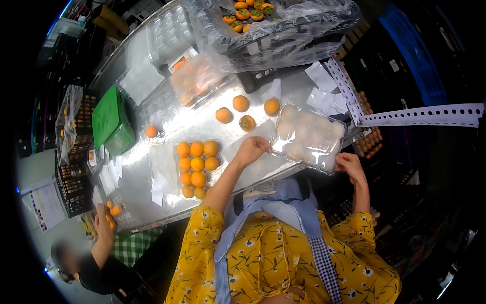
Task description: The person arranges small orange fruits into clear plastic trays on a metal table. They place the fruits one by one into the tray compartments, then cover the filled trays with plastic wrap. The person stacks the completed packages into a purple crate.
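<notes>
A clear plastic clamshell pack (309, 138) with several pale round shapes under its lid lies at the table's near right edge. My left hand (252, 150) pinches its left side, and my right hand (349, 165) grips its lower right corner. Several loose orange persimmons (240, 103) lie on the metal table (144, 193) just beyond the pack, one with its leafy calyx up. Left of my left forearm, an open clear tray (197, 164) holds rows of persimmons; my forearm partly hides its lower right corner. One more persimmon (152, 131) sits alone farther left.
A black crate lined with plastic film (281, 38) holds persimmons at the back. Near it are a filled pack (197, 81) and paper slips (326, 100). A perforated white metal strip (421, 115) juts out at right. A green-lidded tub (110, 117) stands left; a co-worker's hand (102, 222) is beyond it.
</notes>
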Action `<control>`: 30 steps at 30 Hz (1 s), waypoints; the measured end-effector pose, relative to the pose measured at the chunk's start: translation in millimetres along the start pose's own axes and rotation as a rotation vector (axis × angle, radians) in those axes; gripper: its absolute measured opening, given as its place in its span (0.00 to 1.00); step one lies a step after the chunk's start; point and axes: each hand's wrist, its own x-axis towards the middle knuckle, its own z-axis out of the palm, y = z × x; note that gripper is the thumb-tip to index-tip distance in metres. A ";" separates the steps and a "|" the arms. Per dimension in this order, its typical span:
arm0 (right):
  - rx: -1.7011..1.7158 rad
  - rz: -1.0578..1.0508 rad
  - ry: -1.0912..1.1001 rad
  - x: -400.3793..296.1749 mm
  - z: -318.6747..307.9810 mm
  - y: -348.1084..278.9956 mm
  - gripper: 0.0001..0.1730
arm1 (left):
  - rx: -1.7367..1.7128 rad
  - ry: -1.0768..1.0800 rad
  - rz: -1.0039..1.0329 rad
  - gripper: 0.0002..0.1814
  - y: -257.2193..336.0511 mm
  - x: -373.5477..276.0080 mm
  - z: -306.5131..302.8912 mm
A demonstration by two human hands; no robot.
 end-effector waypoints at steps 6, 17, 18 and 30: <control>-0.065 -0.040 -0.017 12.3 -4.6 -1.2 0.06 | 0.076 -0.169 -0.059 0.17 10.2 4.2 -15.8; -0.017 -0.036 -0.029 16.5 -10.5 13.5 0.06 | 0.171 -0.158 -0.120 0.24 24.6 43.1 -12.3; -0.018 -0.034 -0.049 16.4 -9.6 10.5 0.06 | 0.198 -0.087 -0.086 0.22 23.8 39.9 -7.6; -0.086 -0.148 -0.037 19.8 -13.1 16.5 0.08 | 0.445 0.140 -0.108 0.14 30.6 34.4 18.8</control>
